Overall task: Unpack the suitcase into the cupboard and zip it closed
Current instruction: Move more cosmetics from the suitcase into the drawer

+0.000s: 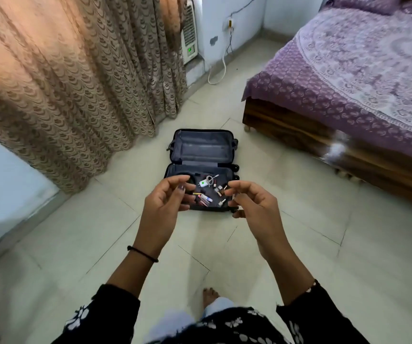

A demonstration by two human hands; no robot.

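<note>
Both arms reach forward and down, side by side, bare from wrist to near the elbow. The left forearm (133, 266) slants up to the right and the right forearm (285, 266) up to the left, so the two grips come near each other but stay apart. The left grip (165, 204) has its palm turned inward, fingers loosely curled, thumb close to the forefinger, and holds nothing. The right grip (254, 207) mirrors it, palm inward, fingers loosely bent, also holding nothing. A thin black band (142, 253) circles the left wrist. Dark patterned sleeves (115, 311) cover the upper arms. One bare foot (210, 295) shows below.
</note>
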